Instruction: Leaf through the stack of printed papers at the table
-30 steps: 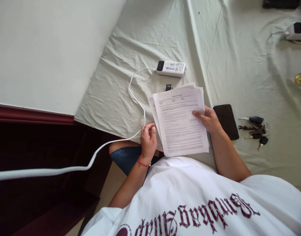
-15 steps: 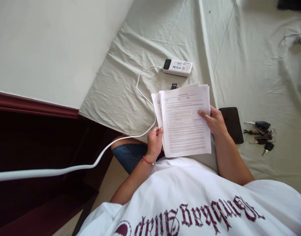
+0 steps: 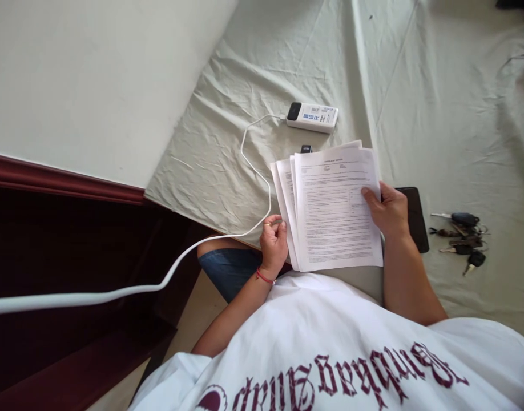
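Note:
A stack of printed paper sheets (image 3: 337, 217) is held in front of my chest, with the left edges of the lower sheets fanned out. My right hand (image 3: 388, 208) grips the stack's right edge, thumb lying on the top page. At the left edge, my left hand (image 3: 274, 242) is closed, thumb and index finger pinching the edge of the outer sheets. It wears a ring and a red bracelet (image 3: 265, 277). Just beyond the paper's top edge shows a small black object (image 3: 306, 149), partly covered.
A white power bank (image 3: 313, 117) lies on the wrinkled pale green cloth (image 3: 228, 103), a white cable (image 3: 189, 245) running from it toward the lower left. A dark phone (image 3: 416, 220), partly behind my right hand, and a bunch of keys (image 3: 463, 234) lie to the right.
The stack has shifted right with my right hand, and its left edges are fanned wider, showing more separate sheets. My left hand stays at the left edge.

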A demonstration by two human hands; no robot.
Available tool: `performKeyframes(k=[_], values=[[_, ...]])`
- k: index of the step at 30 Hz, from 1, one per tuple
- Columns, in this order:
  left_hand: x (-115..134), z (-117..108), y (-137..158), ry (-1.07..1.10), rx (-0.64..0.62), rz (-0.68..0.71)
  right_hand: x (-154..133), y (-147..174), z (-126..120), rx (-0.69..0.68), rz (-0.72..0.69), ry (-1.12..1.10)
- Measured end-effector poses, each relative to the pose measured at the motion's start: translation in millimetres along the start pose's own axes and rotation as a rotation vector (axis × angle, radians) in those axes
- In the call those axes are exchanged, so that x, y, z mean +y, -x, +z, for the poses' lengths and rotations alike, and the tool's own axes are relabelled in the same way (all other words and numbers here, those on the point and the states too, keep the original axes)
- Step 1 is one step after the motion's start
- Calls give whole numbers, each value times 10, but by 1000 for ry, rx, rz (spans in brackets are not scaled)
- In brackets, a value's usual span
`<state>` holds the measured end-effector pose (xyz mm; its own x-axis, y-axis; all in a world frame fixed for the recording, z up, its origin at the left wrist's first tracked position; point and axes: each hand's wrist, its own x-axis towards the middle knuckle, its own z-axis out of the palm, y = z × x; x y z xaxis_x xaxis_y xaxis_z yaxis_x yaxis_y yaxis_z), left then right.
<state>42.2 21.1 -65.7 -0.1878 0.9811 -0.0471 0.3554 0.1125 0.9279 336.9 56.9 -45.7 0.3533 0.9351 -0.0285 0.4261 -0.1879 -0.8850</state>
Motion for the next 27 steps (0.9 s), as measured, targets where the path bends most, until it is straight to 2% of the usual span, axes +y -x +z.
performKeyframes(k=[6,10,14,19,23,27], values=[[-34,22,-10,45,20,-2,14,-9,-29,50,2,51],[-24,8,-20,-28,26,36,50,-14,-15,72,0,10],[39,-19,-9,-67,-19,77,50,-7,25,56,13,-31],[24,1,8,-64,-66,50,16,11,79,31,8,-76],[-1,31,7,-153,-19,57,26,-2,87,-25,25,-69],[-9,47,5,-157,36,79,59,-26,44,11,23,-22]])
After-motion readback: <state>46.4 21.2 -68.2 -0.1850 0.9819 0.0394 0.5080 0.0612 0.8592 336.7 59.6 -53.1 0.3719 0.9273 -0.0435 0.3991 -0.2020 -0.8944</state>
